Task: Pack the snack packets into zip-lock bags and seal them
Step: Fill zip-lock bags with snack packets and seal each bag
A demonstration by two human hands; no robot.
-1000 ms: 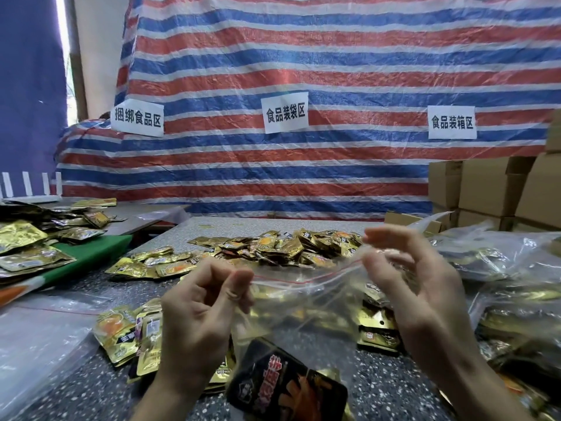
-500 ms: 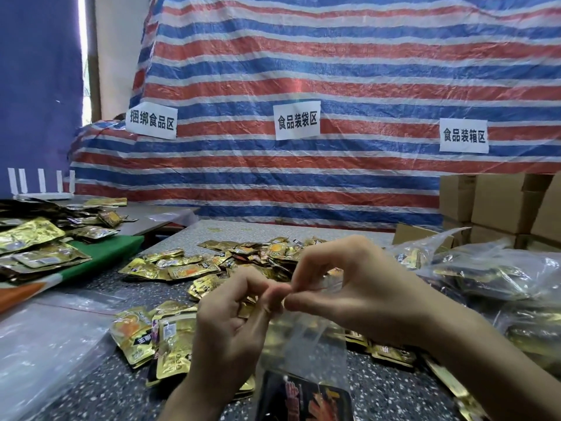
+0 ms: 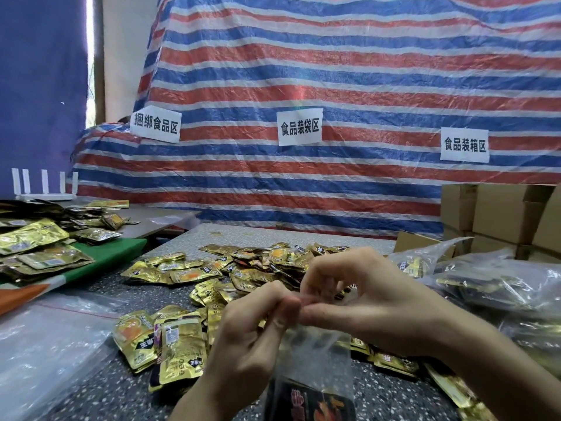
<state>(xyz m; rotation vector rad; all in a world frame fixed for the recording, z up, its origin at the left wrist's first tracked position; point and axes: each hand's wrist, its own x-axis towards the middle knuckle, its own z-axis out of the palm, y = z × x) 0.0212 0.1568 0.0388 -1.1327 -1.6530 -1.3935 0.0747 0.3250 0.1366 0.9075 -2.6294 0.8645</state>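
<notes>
A clear zip-lock bag (image 3: 315, 354) hangs in front of me with a black and red snack packet (image 3: 309, 402) in its bottom. My left hand (image 3: 249, 338) and my right hand (image 3: 361, 302) meet at the bag's top edge, and both pinch the red zip strip between thumb and fingers. Gold snack packets (image 3: 170, 344) lie loose on the speckled table (image 3: 106, 387) under and beyond my hands. A bigger heap of gold packets (image 3: 267, 259) sits further back.
Empty clear bags (image 3: 45, 344) lie at the left. Filled clear bags (image 3: 498, 284) pile up at the right, with cardboard boxes (image 3: 501, 214) behind them. A second table (image 3: 115, 253) at the left carries more gold packets. A striped tarp with paper labels hangs behind.
My hands were apart, holding the bag's mouth wide. They have come together at the top edge and now pinch the strip at one spot.
</notes>
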